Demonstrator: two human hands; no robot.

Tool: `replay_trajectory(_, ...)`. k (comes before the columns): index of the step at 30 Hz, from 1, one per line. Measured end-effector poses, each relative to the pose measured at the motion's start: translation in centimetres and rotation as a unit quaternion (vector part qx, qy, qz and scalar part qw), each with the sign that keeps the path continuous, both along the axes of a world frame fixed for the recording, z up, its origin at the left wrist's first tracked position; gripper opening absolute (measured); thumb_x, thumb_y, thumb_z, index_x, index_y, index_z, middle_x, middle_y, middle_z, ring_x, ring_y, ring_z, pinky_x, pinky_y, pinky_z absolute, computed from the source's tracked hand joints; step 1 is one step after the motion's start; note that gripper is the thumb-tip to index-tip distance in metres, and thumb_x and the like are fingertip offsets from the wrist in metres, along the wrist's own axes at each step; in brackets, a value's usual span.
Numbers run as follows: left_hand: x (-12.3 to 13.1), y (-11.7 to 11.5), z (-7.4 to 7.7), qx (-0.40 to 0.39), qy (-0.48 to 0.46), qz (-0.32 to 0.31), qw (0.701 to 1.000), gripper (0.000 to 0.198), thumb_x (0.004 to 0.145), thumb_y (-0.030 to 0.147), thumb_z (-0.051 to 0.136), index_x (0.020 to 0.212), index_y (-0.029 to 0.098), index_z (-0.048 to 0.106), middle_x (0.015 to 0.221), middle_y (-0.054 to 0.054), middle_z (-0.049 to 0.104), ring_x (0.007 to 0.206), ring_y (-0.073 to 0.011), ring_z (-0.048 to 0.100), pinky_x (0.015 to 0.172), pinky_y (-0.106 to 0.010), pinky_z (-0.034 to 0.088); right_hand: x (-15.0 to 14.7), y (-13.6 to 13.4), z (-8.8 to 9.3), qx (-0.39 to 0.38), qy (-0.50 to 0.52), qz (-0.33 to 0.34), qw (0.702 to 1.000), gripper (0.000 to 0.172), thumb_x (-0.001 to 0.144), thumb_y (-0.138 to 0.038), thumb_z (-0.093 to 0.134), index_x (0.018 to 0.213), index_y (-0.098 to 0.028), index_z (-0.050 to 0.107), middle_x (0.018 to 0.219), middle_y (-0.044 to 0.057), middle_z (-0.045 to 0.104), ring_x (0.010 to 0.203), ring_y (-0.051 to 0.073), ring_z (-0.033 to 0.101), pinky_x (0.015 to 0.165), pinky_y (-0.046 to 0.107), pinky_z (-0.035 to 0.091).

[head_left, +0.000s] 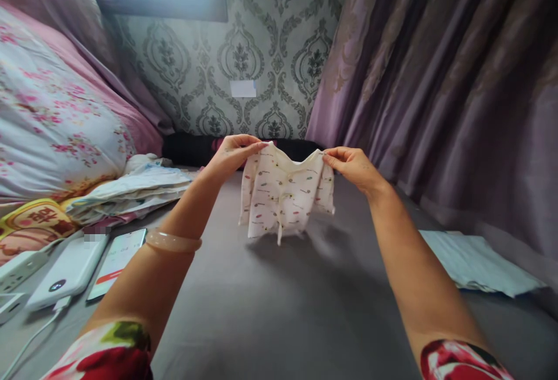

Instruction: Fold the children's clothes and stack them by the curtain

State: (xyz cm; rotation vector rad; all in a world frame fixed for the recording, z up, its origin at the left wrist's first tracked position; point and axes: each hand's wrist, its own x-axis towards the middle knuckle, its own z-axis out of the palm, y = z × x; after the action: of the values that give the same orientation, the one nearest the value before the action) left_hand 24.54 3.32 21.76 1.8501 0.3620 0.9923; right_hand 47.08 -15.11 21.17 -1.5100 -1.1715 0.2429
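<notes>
A small white baby shirt (283,188) with a tiny coloured print hangs spread between my hands, above the grey sheet (261,322). My left hand (238,150) pinches it at the left shoulder, thumb and fingers closed on the cloth. At the opposite shoulder my right hand (349,162) grips it in the same way. The neckline sags between the two holds, and both sleeves hang down at the sides. A thin tie dangles from the lower front edge. The shirt's back is hidden from me.
On the left lie a stack of folded cloths (131,191), a phone (115,264), a white power bank (70,269) with a cable, and a power strip (21,269). A folded light-blue cloth (479,261) rests at the right. Purple curtains (457,78) hang beside it.
</notes>
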Motion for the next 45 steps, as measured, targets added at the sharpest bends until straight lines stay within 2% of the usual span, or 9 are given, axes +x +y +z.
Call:
replay_trajectory(5,0.3,0.0,0.3,0.062,-0.053,0.062,0.995,0.027,0.076,0.043,0.071,0.084,0.017,0.072,0.08,-0.005,0.07,0.073,-0.0152,0.062,0.063,-0.027,0.049,-0.5,-0.5,0.6,0.035,0.013,-0.005,0.999,0.045,0.064,-0.056,0.078,0.087,-0.019,0.072,0.085,0.005,0.073,0.075,0.017,0.065,0.072,0.032,0.053)
replay_trajectory(11,0.4,0.8,0.1,0.241,-0.05,0.103,0.964,0.024,0.075,0.041,0.071,0.076,0.017,0.071,0.088,-0.005,0.068,0.083,-0.0153,0.06,0.074,-0.027,0.049,0.1,-0.4,0.5,0.022,-0.024,0.004,0.999,0.046,0.065,-0.06,0.076,0.082,-0.018,0.07,0.079,0.004,0.07,0.072,0.016,0.062,0.07,0.031,0.052)
replay_trajectory(18,1.4,1.1,-2.1,0.129,-0.06,0.119,0.983,0.024,0.084,0.04,0.06,0.083,0.017,0.064,0.063,0.002,0.056,0.057,-0.0099,0.051,0.051,-0.019,0.039,0.9,1.2,-0.6,0.133,-0.089,-0.092,0.983,0.037,0.078,-0.056,0.065,0.084,-0.019,0.064,0.073,0.0,0.065,0.067,0.014,0.058,0.066,0.029,0.048)
replay_trajectory(25,2.5,-2.5,-3.7,0.203,-0.027,0.332,0.921,0.021,0.097,0.031,0.038,0.097,0.019,0.054,0.078,-0.003,0.061,0.07,-0.0159,0.058,0.063,-0.026,0.041,-2.9,1.8,-1.3,0.153,-0.28,-0.257,0.912,0.032,0.097,-0.046,0.039,0.094,-0.02,0.058,0.089,0.007,0.066,0.083,0.02,0.06,0.075,0.033,0.047)
replay_trajectory(28,2.2,-2.9,-4.3,0.24,-0.007,0.365,0.9,0.03,0.101,0.036,0.026,0.104,0.019,0.052,0.085,-0.006,0.063,0.073,-0.0187,0.06,0.063,-0.028,0.041,-3.8,1.3,-1.4,0.147,-0.344,-0.278,0.885,0.036,0.1,-0.046,0.029,0.103,-0.022,0.055,0.097,0.007,0.064,0.09,0.021,0.06,0.076,0.034,0.047)
replay_trajectory(33,0.1,-0.9,-4.1,0.367,0.092,0.338,0.862,0.033,0.101,0.038,0.027,0.11,0.021,0.054,0.098,-0.007,0.064,0.08,-0.0179,0.063,0.061,-0.025,0.04,-2.8,-0.4,-1.0,0.06,-0.441,-0.264,0.855,0.04,0.102,-0.044,0.023,0.112,-0.021,0.054,0.104,0.008,0.063,0.086,0.021,0.061,0.067,0.031,0.045)
replay_trajectory(38,-2.2,0.9,-1.5,0.495,0.165,0.29,0.802,0.034,0.1,0.041,0.032,0.116,0.024,0.057,0.097,-0.006,0.063,0.071,-0.0149,0.061,0.057,-0.023,0.038,-0.8,-1.6,-0.1,0.01,-0.493,-0.255,0.832,0.041,0.102,-0.043,0.024,0.116,-0.021,0.055,0.105,0.007,0.064,0.083,0.02,0.062,0.063,0.029,0.043)
replay_trajectory(43,-2.8,3.0,0.7,0.578,0.174,0.153,0.782,0.034,0.1,0.04,0.033,0.114,0.024,0.06,0.096,-0.005,0.064,0.072,-0.0127,0.061,0.063,-0.023,0.044,0.4,-1.7,0.1,-0.048,-0.521,-0.183,0.832,0.036,0.102,-0.04,0.028,0.11,-0.022,0.058,0.103,0.007,0.065,0.087,0.021,0.063,0.065,0.03,0.043)
replay_trajectory(45,-2.6,3.6,0.8,0.582,0.163,0.139,0.784,0.035,0.1,0.04,0.032,0.114,0.023,0.06,0.099,-0.005,0.066,0.074,-0.0131,0.062,0.066,-0.023,0.045,0.5,-1.7,0.0,-0.053,-0.522,-0.183,0.832,0.036,0.102,-0.039,0.028,0.111,-0.021,0.058,0.106,0.008,0.064,0.089,0.022,0.063,0.066,0.03,0.043)
